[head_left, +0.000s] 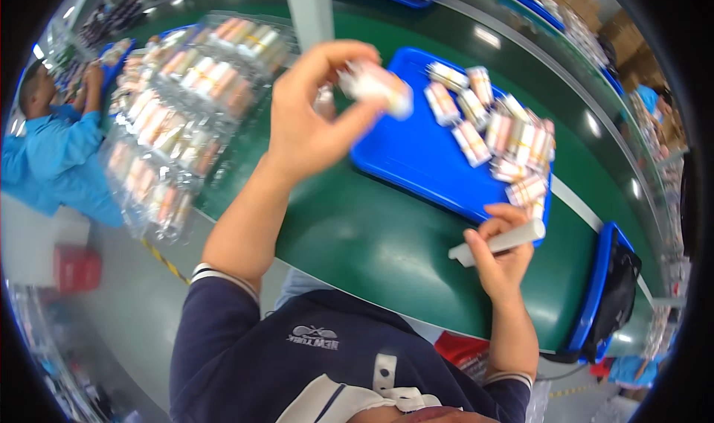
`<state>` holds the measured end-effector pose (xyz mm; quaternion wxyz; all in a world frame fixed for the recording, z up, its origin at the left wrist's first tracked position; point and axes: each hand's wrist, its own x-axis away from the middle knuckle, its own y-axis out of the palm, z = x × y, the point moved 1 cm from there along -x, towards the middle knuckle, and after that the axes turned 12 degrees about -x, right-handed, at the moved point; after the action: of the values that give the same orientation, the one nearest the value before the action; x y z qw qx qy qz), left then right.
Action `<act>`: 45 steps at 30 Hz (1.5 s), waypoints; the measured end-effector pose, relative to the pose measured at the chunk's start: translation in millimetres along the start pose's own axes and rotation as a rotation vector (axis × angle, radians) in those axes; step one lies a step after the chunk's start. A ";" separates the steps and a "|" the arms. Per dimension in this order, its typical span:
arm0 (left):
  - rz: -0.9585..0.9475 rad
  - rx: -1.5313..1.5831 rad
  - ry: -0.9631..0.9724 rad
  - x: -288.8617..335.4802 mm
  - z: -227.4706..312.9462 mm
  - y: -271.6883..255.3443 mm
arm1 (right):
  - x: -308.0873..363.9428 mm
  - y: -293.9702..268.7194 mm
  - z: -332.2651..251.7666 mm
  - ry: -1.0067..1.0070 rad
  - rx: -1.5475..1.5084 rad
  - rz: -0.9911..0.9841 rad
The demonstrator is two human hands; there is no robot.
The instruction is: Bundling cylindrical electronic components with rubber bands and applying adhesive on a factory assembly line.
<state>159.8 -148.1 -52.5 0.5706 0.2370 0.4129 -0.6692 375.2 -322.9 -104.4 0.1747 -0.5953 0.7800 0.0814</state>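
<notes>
Raised over the left side of the blue tray point(394, 144), my left hand point(309, 114) is closed on a small clear-wrapped pack point(383, 90) of pale pink and white pieces, smeared by motion. My right hand point(506, 263), low by the tray's near right corner, grips a slim whitish-grey stick-like tool point(513, 238) with a flat end; its exact kind is unclear. Several similar wrapped packs point(472, 142) lie loose in the tray, heaped toward its right side.
Clear plastic bags point(175, 122) filled with similar packs cover the green table point(335, 222) at left. A grey post point(309, 14) rises at the back. A blue bin point(591, 296) with a black item stands right. A person in blue point(63, 144) works at far left, near a red stool point(76, 268).
</notes>
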 end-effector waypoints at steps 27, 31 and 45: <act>-0.412 -0.771 0.242 7.7 15.5 123.1 | -6.7 -9.9 -5.9 -0.132 0.036 0.061; -0.524 -0.656 0.173 6.7 16.8 136.6 | -5.6 -13.3 -9.8 -0.108 0.026 0.080; -0.716 -0.169 0.174 49.6 54.0 75.7 | -14.7 -30.2 -24.4 -0.023 -0.257 0.234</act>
<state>229.1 -221.2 -83.4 0.2807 0.0858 0.5703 -0.7672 403.2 -326.2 -73.9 0.0953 -0.5171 0.8251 0.2068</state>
